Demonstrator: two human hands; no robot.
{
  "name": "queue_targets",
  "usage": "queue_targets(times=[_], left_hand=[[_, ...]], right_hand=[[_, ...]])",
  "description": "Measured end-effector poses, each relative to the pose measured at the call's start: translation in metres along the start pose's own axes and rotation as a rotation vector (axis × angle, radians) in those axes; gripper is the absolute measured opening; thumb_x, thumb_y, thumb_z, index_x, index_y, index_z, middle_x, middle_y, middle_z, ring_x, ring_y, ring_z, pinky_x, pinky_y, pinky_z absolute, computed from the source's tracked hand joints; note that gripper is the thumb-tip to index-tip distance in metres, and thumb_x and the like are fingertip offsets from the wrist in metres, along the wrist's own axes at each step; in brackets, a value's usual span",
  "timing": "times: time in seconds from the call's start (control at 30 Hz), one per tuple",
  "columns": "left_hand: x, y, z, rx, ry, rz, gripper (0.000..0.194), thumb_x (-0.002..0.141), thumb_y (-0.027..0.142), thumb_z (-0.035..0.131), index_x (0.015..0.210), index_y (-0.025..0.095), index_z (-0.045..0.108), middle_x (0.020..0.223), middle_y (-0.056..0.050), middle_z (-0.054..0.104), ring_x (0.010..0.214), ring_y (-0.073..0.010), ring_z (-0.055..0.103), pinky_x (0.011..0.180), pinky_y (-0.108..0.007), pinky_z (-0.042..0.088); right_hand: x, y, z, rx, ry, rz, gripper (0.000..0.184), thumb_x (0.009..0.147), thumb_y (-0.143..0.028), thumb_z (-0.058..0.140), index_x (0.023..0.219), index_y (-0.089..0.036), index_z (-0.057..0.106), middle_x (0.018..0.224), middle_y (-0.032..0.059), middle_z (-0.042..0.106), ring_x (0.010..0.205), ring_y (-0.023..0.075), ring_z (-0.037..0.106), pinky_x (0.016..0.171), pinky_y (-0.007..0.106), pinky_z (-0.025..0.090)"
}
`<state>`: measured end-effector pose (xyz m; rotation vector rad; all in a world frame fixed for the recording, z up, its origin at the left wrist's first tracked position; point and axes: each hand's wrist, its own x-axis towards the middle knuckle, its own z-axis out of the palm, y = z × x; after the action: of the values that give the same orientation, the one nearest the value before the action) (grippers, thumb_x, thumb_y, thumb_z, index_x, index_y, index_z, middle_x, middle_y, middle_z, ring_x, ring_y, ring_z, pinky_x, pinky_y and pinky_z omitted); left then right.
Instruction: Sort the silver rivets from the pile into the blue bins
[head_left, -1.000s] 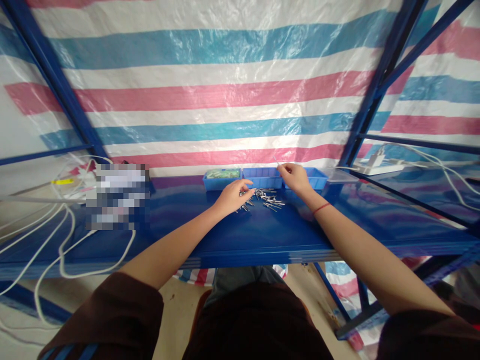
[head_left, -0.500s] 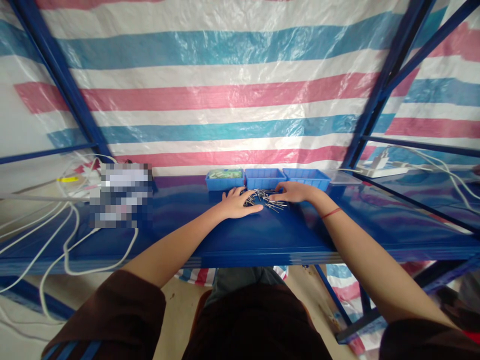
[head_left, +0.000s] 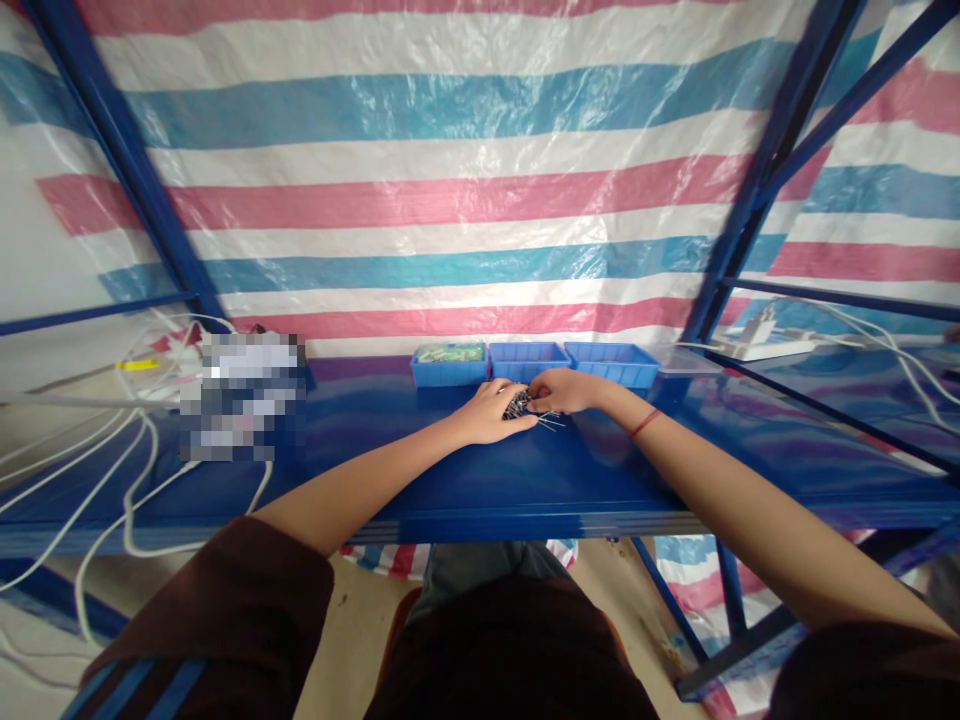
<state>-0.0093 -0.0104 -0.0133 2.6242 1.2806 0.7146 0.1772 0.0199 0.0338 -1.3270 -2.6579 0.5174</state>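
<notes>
A heap of small metal pins (head_left: pixel 537 412) lies on the blue shelf (head_left: pixel 487 480), just in front of three blue trays. My left hand (head_left: pixel 491 411) is curled against the heap's left side. My right hand (head_left: pixel 564 390) is curled over its right side. Fingertips of both hands meet over the pins, which are squeezed into a tight bunch between them. Only a few pin ends stick out toward the right. A red thread circles my right wrist.
The left blue tray (head_left: pixel 448 364) holds green parts; the middle tray (head_left: pixel 526 357) and right tray (head_left: pixel 613 362) look bare. A blurred box (head_left: pixel 240 395) and white cables (head_left: pixel 135 480) sit at left. A power strip (head_left: pixel 757 338) with cables is at right. Blue frame posts flank the shelf.
My right hand came down from near the right tray onto the pins. Both hands then swept inward, pushing the spread pins into a tight bunch between them.
</notes>
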Motion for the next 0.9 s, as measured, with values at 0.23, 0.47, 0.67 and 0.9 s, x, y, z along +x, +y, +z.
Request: queue_targets(times=[0.23, 0.47, 0.67, 0.9], left_hand=[[0.020, 0.003, 0.004, 0.018, 0.057, 0.076, 0.050, 0.072, 0.049, 0.063, 0.112, 0.020, 0.053, 0.110, -0.009, 0.059, 0.106, -0.0268, 0.054, 0.093, -0.041, 0.041], [0.014, 0.000, 0.002, 0.055, 0.137, -0.055, 0.048, 0.077, 0.048, 0.058, 0.115, 0.020, 0.053, 0.110, -0.008, 0.062, 0.105, -0.0285, 0.055, 0.089, -0.043, 0.044], [0.015, -0.001, -0.003, -0.052, 0.272, -0.046, 0.041, 0.080, 0.039, 0.057, 0.115, 0.017, 0.056, 0.106, -0.009, 0.065, 0.102, -0.0226, 0.058, 0.091, -0.036, 0.044], [0.017, 0.003, -0.008, -0.218, 0.365, -0.024, 0.018, 0.085, 0.025, 0.051, 0.085, 0.017, 0.067, 0.084, -0.003, 0.070, 0.078, -0.0152, 0.063, 0.075, -0.027, 0.048]], right_hand=[[0.008, 0.008, -0.016, -0.054, -0.056, -0.083, 0.016, 0.067, -0.028, 0.061, 0.071, -0.015, 0.069, 0.059, 0.0025, 0.064, 0.056, 0.0152, 0.056, 0.052, 0.024, 0.039], [0.002, 0.018, -0.004, 0.013, 0.164, -0.058, 0.021, 0.071, -0.020, 0.052, 0.082, -0.015, 0.069, 0.075, 0.0039, 0.069, 0.067, 0.0154, 0.060, 0.062, 0.024, 0.043], [-0.004, 0.009, -0.003, 0.192, 0.300, -0.078, 0.020, 0.075, -0.023, 0.052, 0.085, -0.013, 0.066, 0.070, 0.0044, 0.065, 0.062, 0.0139, 0.058, 0.059, 0.025, 0.044], [-0.002, 0.002, 0.002, 0.546, 0.299, -0.080, 0.022, 0.077, -0.034, 0.057, 0.085, -0.014, 0.062, 0.078, 0.0056, 0.063, 0.061, 0.0107, 0.055, 0.054, 0.023, 0.044]])
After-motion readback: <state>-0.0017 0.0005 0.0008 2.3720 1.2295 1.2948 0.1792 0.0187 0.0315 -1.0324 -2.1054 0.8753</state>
